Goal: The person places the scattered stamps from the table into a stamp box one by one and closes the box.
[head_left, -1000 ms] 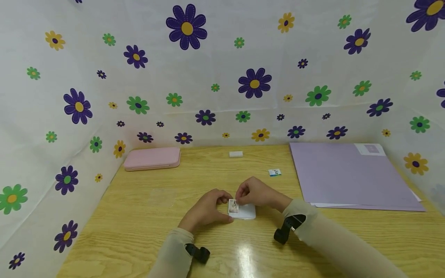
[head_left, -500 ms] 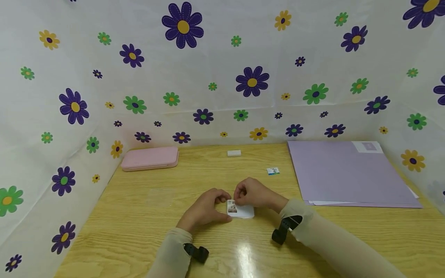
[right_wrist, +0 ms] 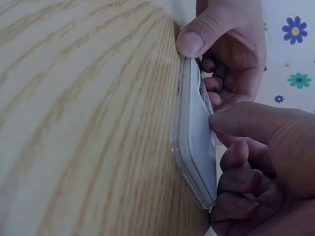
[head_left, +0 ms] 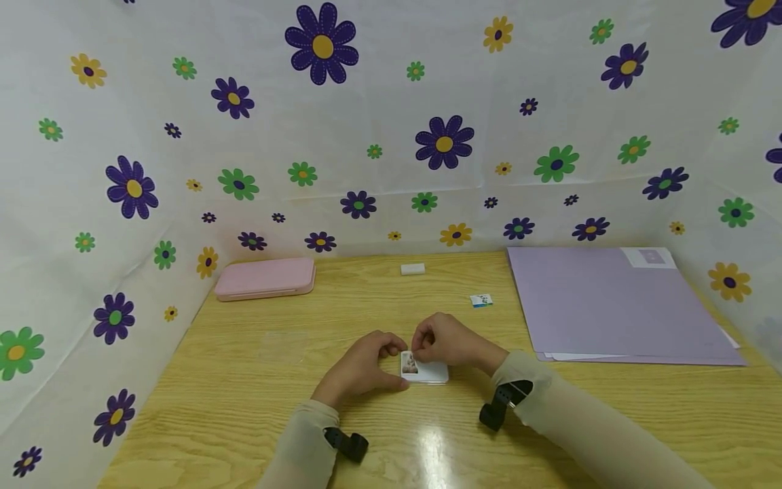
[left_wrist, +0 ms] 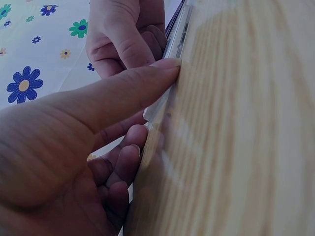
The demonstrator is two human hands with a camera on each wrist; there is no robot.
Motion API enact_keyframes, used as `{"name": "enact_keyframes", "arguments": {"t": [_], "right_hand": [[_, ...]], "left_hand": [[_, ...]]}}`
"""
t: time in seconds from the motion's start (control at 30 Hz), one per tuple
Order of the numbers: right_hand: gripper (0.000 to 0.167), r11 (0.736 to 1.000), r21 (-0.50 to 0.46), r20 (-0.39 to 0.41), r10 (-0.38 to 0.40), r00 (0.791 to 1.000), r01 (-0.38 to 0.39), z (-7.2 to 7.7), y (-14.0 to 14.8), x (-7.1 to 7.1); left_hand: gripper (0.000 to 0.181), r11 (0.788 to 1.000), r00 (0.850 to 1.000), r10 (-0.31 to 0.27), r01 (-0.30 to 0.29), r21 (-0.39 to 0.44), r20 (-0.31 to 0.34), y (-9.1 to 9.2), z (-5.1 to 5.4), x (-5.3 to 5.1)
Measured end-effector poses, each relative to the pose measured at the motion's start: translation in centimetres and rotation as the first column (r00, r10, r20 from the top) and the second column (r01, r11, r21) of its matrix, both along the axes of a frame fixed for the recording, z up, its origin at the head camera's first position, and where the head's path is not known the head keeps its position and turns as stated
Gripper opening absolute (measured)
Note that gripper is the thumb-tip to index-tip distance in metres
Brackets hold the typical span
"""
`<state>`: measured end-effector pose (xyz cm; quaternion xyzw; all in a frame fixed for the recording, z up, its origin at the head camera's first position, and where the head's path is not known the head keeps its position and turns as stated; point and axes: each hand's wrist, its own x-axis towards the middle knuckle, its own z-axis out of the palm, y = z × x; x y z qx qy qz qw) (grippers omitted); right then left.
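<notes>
We count two hands at one flat white case [head_left: 434, 372] lying on the wooden surface [head_left: 342, 305]: the left hand [head_left: 364, 367] grips its end between thumb and fingers, and the right hand [head_left: 451, 338] pinches the edge of one small picture [head_left: 408, 365] lying on top of it, between the hands. Beyond the hands we record one pink case [head_left: 265, 278] to the left, one white block [head_left: 412, 269] ahead, one printed card [head_left: 481, 300] ahead and slightly right, and one purple folder [head_left: 617, 305] to the right.
</notes>
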<state>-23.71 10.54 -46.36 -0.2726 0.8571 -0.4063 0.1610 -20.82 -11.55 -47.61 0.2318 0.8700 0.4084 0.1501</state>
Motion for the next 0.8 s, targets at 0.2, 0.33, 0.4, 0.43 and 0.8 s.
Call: {"name": "enact_keyframes", "arguments": {"t": [0.2,0.33,0.4,0.43,0.8], "right_hand": [[0.011,1.0,0.011,0.001,0.012,1.0,-0.012,0.15,0.04,-0.07],[0.011,1.0,0.01,0.011,0.017,1.0,-0.017,0.14,0.06,-0.15],[0.011,1.0,0.005,0.018,0.021,1.0,-0.021,0.14,0.11,-0.17],[0.011,1.0,0.0,0.019,0.024,1.0,-0.024,0.18,0.15,-0.16],[0.008,0.999,-0.032,0.052,0.015,0.999,-0.014,0.14,0.22,-0.2]], "left_hand": [[0.051,1.0,1.0,-0.002,0.002,-0.009,-0.006,0.02,0.02,-0.06],[0.05,1.0,1.0,-0.003,0.003,-0.011,-0.004,0.03,0.08,-0.07],[0.05,1.0,1.0,-0.003,0.003,-0.006,0.0,0.03,0.11,-0.06],[0.05,1.0,1.0,-0.004,0.004,-0.003,0.003,0.02,0.11,-0.05],[0.05,1.0,1.0,-0.002,0.002,-0.006,-0.009,0.06,0.17,0.04]]}}
